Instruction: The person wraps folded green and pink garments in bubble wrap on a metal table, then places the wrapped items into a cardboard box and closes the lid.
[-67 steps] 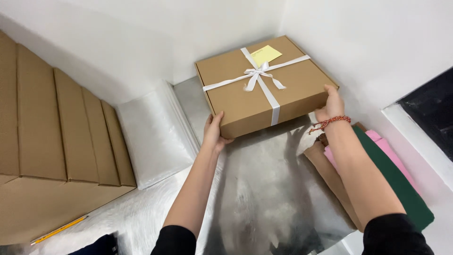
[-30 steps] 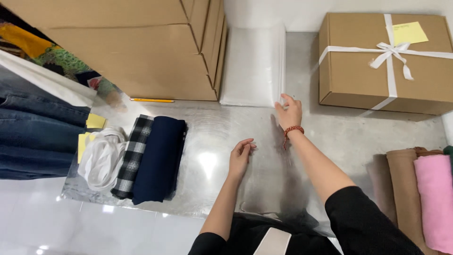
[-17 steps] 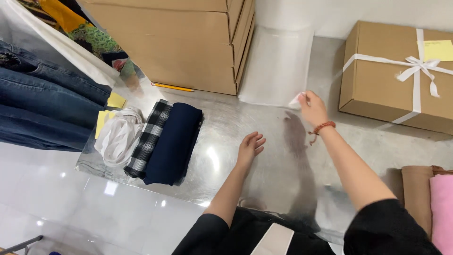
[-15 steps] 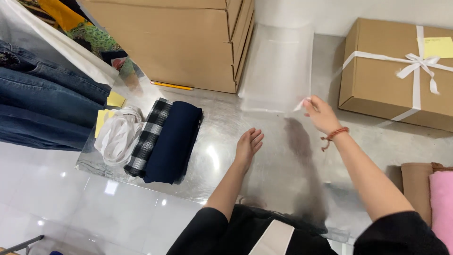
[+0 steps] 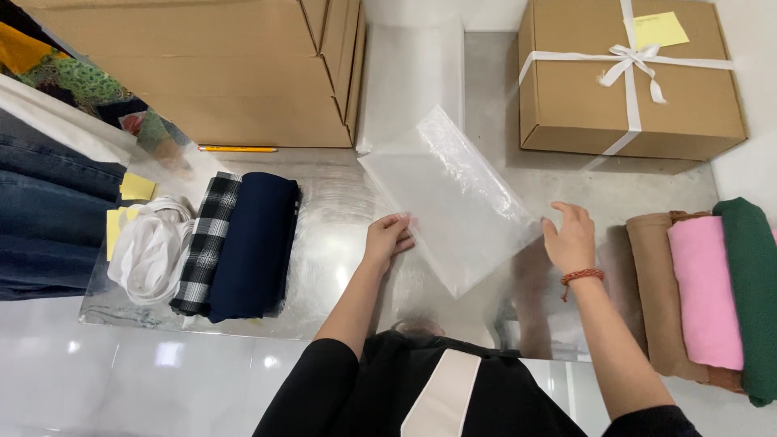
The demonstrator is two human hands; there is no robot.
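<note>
- Denim: folded jeans (image 5: 44, 218) lie stacked at the left edge of the frame, with yellow notes (image 5: 136, 187) just beside them.
- Patterned cloth (image 5: 61, 77) in green and orange shows at the upper left, behind a clear sheet.
- Left of centre on the shiny surface (image 5: 324, 235), three folded pieces lie side by side, touching: a white cloth (image 5: 150, 251), a black-and-white check cloth (image 5: 206, 243) and a navy cloth (image 5: 252, 243).
- Flat cardboard (image 5: 227, 73) fills the upper left and upper middle; a pencil (image 5: 237, 149) lies along its lower edge.
- Upper middle, a pile of clear bags (image 5: 409, 81) lies next to the cardboard.
- The left hand (image 5: 388, 239), at the middle of the frame, rests with fingers loosely curled on the left corner of a clear bag (image 5: 453, 206); it presses rather than grips.
- That bag lies tilted at the centre of the frame, between the two hands, its far end lifted a little off the surface.
- The right hand (image 5: 571, 239), right of centre, is spread wide with fingers apart, at the bag's right edge; whether it touches the bag I cannot tell. A red bracelet (image 5: 581, 277) sits on its wrist.
- Upper right, a brown box (image 5: 566, 89) is tied with white ribbon (image 5: 627, 57) and bears a yellow note (image 5: 660, 28).
- Right edge, folded cloths lie side by side: tan (image 5: 651, 283), pink (image 5: 704, 283), green (image 5: 753, 283).
</note>
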